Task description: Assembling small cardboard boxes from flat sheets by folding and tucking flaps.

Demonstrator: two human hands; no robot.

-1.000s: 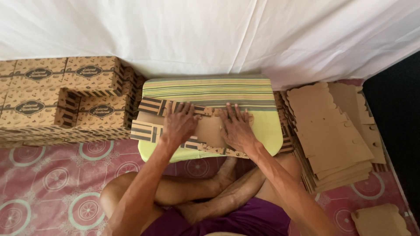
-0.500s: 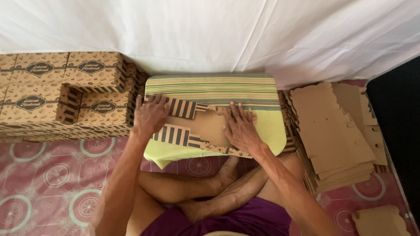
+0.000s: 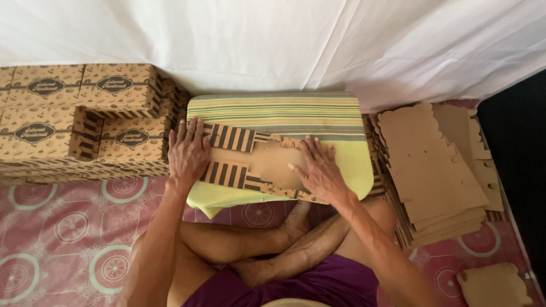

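Hanging behind everything, a white sheet [image 3: 273,40] closes the far edge. Finished boxes [image 3: 79,119] wall the left; a stack of flat blanks [image 3: 432,165] crowds the right, leaving patterned floor [image 3: 68,227] open near the knees. On the striped cushion [image 3: 273,111] lies a cardboard blank [image 3: 256,165]. Left hand [image 3: 187,150] and right hand [image 3: 318,170] press it flat, fingers spread, gripping nothing.

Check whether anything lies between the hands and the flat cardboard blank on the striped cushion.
Nothing visible does. The left hand presses directly on the striped flaps of the cardboard blank, and the right hand lies flat on its plain middle, on the cushion.
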